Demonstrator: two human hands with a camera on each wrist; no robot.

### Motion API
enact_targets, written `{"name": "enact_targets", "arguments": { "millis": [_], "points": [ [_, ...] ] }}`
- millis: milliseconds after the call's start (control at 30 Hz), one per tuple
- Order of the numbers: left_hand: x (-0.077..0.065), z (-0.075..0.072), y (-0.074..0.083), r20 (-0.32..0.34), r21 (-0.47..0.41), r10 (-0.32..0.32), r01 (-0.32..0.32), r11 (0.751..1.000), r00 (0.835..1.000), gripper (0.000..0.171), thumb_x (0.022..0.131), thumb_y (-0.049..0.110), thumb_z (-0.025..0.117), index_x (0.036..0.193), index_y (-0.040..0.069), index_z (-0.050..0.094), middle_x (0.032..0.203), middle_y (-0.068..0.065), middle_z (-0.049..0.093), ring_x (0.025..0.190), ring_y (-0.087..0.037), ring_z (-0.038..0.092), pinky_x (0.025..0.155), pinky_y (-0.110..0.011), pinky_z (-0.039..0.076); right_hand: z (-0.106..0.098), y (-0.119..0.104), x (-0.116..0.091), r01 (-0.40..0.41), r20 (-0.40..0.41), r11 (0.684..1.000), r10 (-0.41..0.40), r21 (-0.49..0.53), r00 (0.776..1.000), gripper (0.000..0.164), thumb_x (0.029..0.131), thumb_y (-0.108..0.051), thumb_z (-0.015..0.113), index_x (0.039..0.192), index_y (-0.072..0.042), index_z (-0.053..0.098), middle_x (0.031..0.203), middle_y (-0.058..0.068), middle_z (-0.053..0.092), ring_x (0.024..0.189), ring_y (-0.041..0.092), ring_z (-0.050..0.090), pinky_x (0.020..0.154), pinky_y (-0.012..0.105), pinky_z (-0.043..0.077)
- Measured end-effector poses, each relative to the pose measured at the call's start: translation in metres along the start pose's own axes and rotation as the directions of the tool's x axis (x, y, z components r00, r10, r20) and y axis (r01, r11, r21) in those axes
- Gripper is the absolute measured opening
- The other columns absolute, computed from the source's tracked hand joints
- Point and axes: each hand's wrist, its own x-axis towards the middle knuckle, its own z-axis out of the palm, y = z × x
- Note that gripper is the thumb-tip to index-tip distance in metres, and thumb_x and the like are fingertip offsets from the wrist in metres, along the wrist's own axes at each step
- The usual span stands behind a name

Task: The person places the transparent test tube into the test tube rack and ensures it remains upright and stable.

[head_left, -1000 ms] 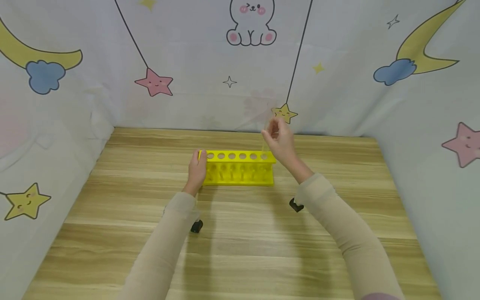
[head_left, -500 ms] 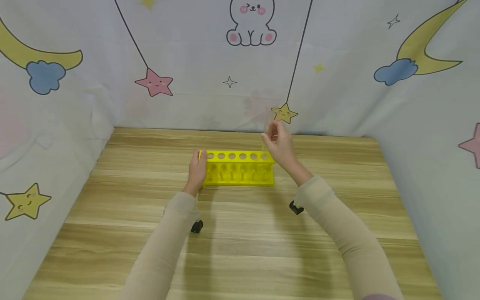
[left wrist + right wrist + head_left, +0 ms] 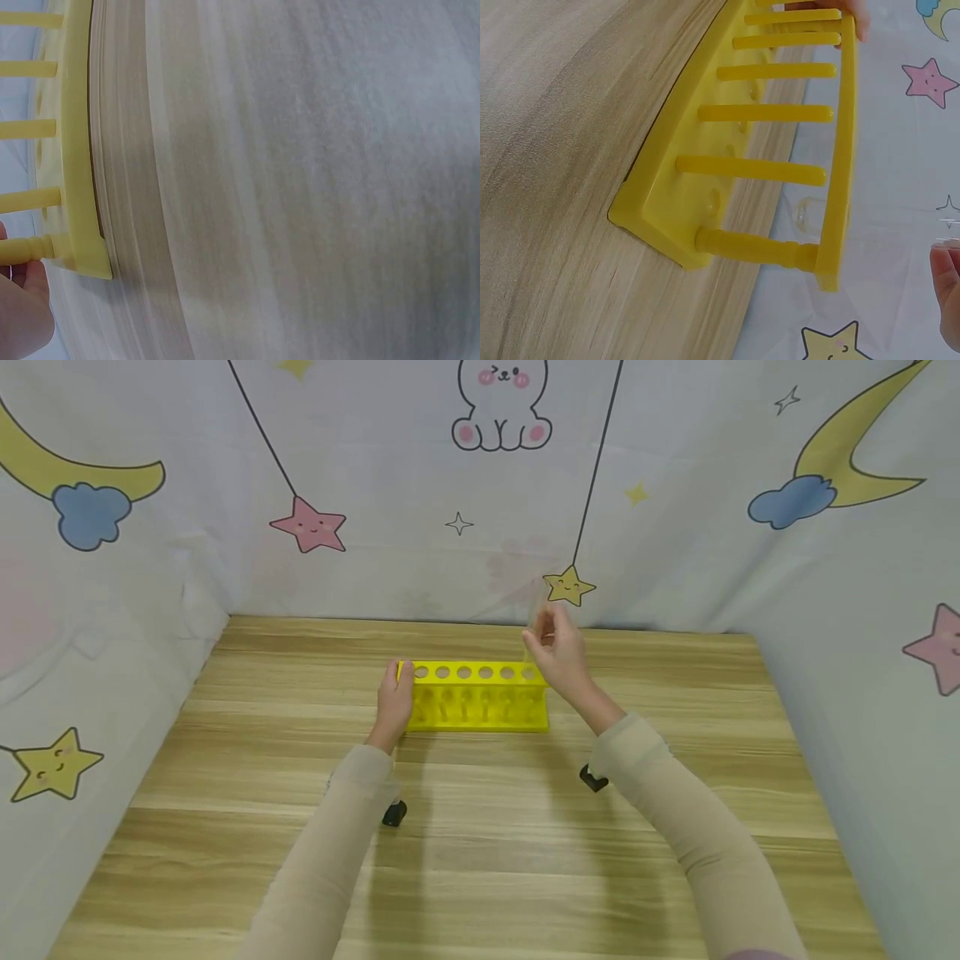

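Note:
A yellow test tube rack (image 3: 480, 714) stands on the wooden table, a row of round holes in its top plate. My left hand (image 3: 395, 697) grips its left end; in the left wrist view, the fingers (image 3: 34, 281) curl at the end post. My right hand (image 3: 558, 647) pinches a clear test tube (image 3: 529, 650), upright and slightly tilted, at the rightmost hole. From the right wrist view, the tube's rounded lower end (image 3: 808, 216) shows just below the top plate, well above the base. The right fingertips (image 3: 943, 266) hold the tube above the rack.
The wooden table (image 3: 495, 860) extends in front of the rack and to both sides. Behind it hangs a white cloth (image 3: 390, 485) printed with stars, moons and a bear. A small black block shows beneath each sleeve.
My right hand has come down slightly with the test tube, lowering it at the rightmost hole. My left hand and the rack have stayed in place.

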Motion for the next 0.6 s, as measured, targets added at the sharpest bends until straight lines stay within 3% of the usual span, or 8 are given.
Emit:
{"name": "enact_targets", "arguments": {
  "millis": [133, 333, 600],
  "points": [
    [-0.0002, -0.0001, 0.0001, 0.001, 0.003, 0.004, -0.004, 1.0, 1.0, 0.043, 0.095, 0.041, 0.027, 0.119, 0.007, 0.038, 0.116, -0.014, 0.044, 0.108, -0.028, 0.038, 0.096, -0.044, 0.032, 0.0004, 0.0003, -0.002, -0.011, 0.008, 1.0, 0.011, 0.004, 1.0, 0.022, 0.081, -0.003, 0.059, 0.091, 0.001, 0.041, 0.075, 0.013, 0.049, 0.072, 0.021, 0.053, 0.063, 0.026, 0.049],
    [-0.0018, -0.0007, 0.0008, 0.016, -0.001, -0.001, 0.001, 1.0, 1.0, 0.053, 0.094, 0.046, 0.025, 0.129, 0.006, 0.032, 0.133, -0.014, 0.037, 0.123, -0.029, 0.033, 0.102, -0.046, 0.027, 0.0013, 0.0019, -0.0044, -0.026, 0.023, 1.0, 0.026, -0.008, 0.999, 0.021, 0.083, -0.006, 0.059, 0.092, 0.002, 0.041, 0.077, 0.013, 0.049, 0.074, 0.023, 0.054, 0.067, 0.032, 0.051],
    [0.001, 0.001, -0.0031, -0.017, -0.005, 0.032, -0.032, 0.999, 0.999, 0.039, 0.095, 0.041, 0.027, 0.113, 0.008, 0.04, 0.104, -0.01, 0.045, 0.098, -0.024, 0.039, 0.087, -0.037, 0.033, 0.0019, 0.0024, -0.0064, -0.036, 0.038, 0.999, 0.036, -0.017, 0.999, 0.022, 0.083, -0.008, 0.058, 0.093, 0.0, 0.041, 0.075, 0.01, 0.047, 0.075, 0.022, 0.053, 0.068, 0.033, 0.05]
  ]
}}
